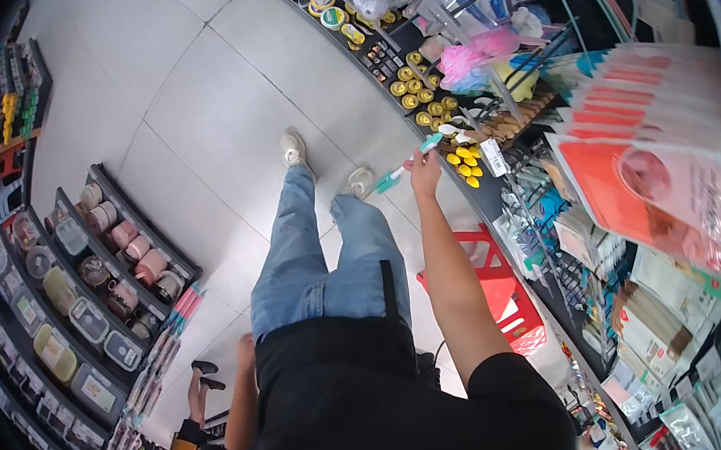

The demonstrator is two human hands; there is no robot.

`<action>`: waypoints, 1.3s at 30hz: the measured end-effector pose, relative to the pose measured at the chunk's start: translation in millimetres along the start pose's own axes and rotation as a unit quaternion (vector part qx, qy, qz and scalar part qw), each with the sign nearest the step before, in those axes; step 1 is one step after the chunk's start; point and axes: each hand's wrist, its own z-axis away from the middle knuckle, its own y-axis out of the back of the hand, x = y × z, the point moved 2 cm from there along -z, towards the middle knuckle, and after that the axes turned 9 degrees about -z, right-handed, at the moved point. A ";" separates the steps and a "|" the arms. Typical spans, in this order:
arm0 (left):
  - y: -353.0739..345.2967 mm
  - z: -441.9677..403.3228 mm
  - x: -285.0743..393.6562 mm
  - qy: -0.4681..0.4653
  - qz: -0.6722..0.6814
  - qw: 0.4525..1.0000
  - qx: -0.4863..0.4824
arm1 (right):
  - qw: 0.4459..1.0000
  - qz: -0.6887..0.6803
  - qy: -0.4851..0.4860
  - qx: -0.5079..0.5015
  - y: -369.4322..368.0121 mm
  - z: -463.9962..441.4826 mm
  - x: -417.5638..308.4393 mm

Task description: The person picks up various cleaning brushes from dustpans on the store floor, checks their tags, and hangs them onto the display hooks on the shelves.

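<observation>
My right hand [424, 171] is closed on a slim teal-and-white item [393, 179], which looks like a long-handled brush. It is held out beside the right-hand shelf, above the floor. Close to that hand, small yellow items [464, 165] and a white price tag [492, 157] are on the shelf. My left hand [247, 349] hangs low at my side, near my hip. Its fingers are too small and unclear to make out.
A red plastic basket [525, 302] stands right of my legs. Packaged goods hang along the right shelf, including red-and-white packs [630, 168]. The left shelves hold mugs [150, 267] and food containers [89, 320]. Another person [195, 399] is behind me on the left.
</observation>
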 end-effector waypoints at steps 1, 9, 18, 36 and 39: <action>3.9 21.1 19.9 0.056 -0.032 0.997 -0.047 | 1.000 -0.001 -0.003 0.014 2.0 -15.9 13.3; 1.5 69.2 111.0 0.199 -0.014 0.970 -0.137 | 0.996 -0.031 0.016 0.084 36.0 -110.5 68.2; 7.3 54.2 131.7 0.198 -0.011 0.969 -0.150 | 0.979 -0.116 0.088 0.144 36.3 -130.3 35.3; 18.4 34.5 156.2 0.194 -0.018 0.968 -0.161 | 0.970 -0.128 0.118 0.171 16.5 -126.1 21.2; 19.8 33.8 157.9 0.195 -0.019 0.967 -0.162 | 0.971 -0.130 0.107 0.169 17.6 -124.5 21.3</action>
